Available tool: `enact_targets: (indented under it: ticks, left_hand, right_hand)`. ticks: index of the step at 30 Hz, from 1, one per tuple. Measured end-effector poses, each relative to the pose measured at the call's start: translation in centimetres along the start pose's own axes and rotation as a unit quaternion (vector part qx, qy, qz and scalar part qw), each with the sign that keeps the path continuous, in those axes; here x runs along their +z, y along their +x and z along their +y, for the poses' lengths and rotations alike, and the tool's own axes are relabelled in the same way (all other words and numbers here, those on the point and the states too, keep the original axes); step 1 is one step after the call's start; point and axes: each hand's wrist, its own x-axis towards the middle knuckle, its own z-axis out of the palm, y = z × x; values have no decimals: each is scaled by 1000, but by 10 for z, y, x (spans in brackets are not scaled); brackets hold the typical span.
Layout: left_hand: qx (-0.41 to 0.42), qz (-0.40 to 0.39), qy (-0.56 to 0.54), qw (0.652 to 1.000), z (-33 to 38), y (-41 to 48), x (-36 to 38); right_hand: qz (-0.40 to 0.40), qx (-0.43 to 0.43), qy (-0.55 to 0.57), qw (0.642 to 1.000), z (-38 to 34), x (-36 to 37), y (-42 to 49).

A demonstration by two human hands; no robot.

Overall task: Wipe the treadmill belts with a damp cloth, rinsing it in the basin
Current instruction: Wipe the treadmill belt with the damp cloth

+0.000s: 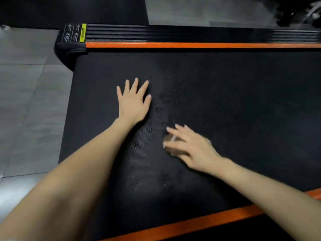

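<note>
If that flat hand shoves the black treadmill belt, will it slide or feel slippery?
Probably grippy: the belt has a fine dotted texture, so the left hand, flat on it, likely won't skid. The wet droplets beside it may make that patch slicker. A hard shove might drag it along: it curves over the deck's end.

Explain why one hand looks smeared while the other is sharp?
Head view: the right hand is motion-blurred, obscuring what lies under it; the left hand rests flat and sharp on the treadmill belt; lighting is dim, with wet specks faintly visible between them.
</note>
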Motion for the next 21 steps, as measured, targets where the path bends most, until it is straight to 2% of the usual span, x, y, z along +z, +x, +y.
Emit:
enact_targets:
  ticks: [2, 4, 6, 8, 12, 14, 16, 19, 20, 21]
  left_hand:
    - [7, 19, -10, 1000, -1, -29, -8]
    - [28, 26, 5, 999, -8, -68, -13]
    - [32, 3, 38, 999, -19, -104, -15]
    - [28, -35, 75, 996, -31, -129, -12]
    - [29, -38, 85, 995, -43, -148, -4]
    - [33, -27, 82, 996, -44, -148, -3]
    - [38, -20, 84, 996, -44, -148, -2]
    - [43, -12, 85, 995, -44, -148, 0]
    - [44, -10, 85, 995, -45, -148, 1]
    - [44, -9, 87, 995, -45, -148, 2]
  right_hand:
    - [49, 108, 16, 993, 14, -2, 46]
    - [105, 243, 54, 963, 16, -2, 86]
    - [120, 289, 57, 948, 1, 3, 92]
    - [117, 227, 47, 966, -25, 9, 62]
    - [-7, 73, 69, 995, -82, 6, -30]
    - [-16, 70, 39, 997, -71, 0, -54]
    - [48, 194, 24, 980, -48, -7, -73]
    - [137, 424, 24, 895, -37, -18, -91]
    - [147, 458, 16, 877, -43, -15, -88]
    - [140, 461, -1, 877, -53, -10, -81]
